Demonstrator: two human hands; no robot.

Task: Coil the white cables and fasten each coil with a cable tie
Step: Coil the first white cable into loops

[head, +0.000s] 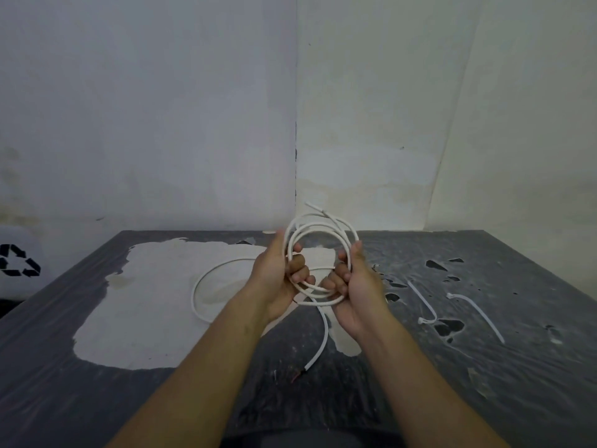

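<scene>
A white cable coil of several loops is held upright above the table's middle. My left hand grips its left side and my right hand grips its right side, fingers curled round the loops. One cable end sticks up at the top. A loose tail hangs down to the table, ending in bared wires. A second loop of white cable lies on the table to the left. Two white cable ties lie on the table to the right.
The table is dark grey with a large pale worn patch and torn film on the right. Walls meet in a corner just behind it. A white bag with a recycling symbol sits at the far left.
</scene>
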